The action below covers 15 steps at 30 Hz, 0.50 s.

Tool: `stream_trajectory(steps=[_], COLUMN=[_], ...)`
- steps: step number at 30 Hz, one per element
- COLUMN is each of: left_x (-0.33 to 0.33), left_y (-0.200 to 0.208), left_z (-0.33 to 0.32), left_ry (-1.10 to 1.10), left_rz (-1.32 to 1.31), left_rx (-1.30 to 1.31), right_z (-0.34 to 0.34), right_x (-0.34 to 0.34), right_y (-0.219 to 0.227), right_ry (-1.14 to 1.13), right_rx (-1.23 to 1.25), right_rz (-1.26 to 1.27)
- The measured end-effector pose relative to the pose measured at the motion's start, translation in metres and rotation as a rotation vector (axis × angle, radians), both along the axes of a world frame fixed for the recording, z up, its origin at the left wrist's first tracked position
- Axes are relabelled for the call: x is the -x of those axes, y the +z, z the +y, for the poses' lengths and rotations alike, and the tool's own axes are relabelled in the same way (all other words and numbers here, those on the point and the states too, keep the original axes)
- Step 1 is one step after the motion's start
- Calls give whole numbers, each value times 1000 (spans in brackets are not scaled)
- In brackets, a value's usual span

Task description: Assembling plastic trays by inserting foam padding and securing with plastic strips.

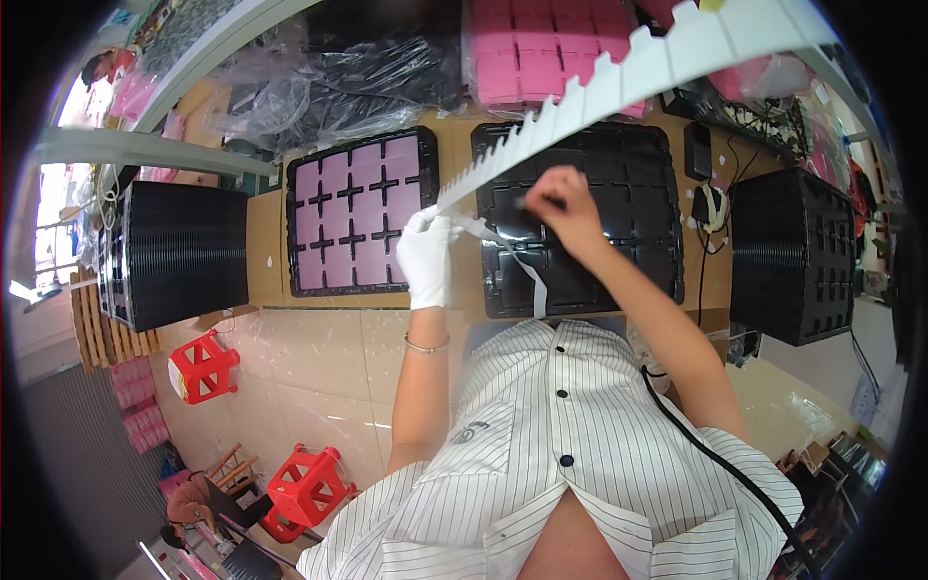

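Observation:
My left hand (pixel 423 256), in a white glove, is closed on the near end of a long white strip with a row of tabs along one edge (pixel 580 106). The strip rises from there toward the upper right. A narrow pale ribbon (pixel 527 268) trails from the same hand down to the shirt. My bare right hand (pixel 565 208) hovers over the black compartment tray (pixel 628 256), its fingers curled in; whether they pinch something small, I cannot make out. Left of the gloved hand lies a black-rimmed tray with pink-purple squares (pixel 360 213).
Stacks of black trays stand at the left (pixel 184 251) and right (pixel 797 256). Behind the trays lie clear plastic wrap (pixel 358 97) and a pink tray (pixel 541 48). Cables (pixel 715 208) run at the right. Red stools (pixel 307 483) stand on the floor.

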<state>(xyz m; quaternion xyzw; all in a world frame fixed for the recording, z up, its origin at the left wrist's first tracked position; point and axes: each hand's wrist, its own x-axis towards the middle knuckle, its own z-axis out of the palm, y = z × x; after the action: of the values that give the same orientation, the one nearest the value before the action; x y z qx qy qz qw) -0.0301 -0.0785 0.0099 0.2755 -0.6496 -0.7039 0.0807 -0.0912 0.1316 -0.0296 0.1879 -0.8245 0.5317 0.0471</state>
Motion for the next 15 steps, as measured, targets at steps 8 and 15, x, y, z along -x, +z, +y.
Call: stream_trajectory(steps=[8,15], left_x=[5,1], left_y=[5,-2], left_z=[-6,-15], left_ry=[-110,-89], left_rz=[-38,-17], left_rx=[4,-42], right_z=[-21,-34], right_x=[112,94], right_y=[-116,-56], right_ry=[-104,-16], right_rx=[-317,-452], right_rz=[45,-62])
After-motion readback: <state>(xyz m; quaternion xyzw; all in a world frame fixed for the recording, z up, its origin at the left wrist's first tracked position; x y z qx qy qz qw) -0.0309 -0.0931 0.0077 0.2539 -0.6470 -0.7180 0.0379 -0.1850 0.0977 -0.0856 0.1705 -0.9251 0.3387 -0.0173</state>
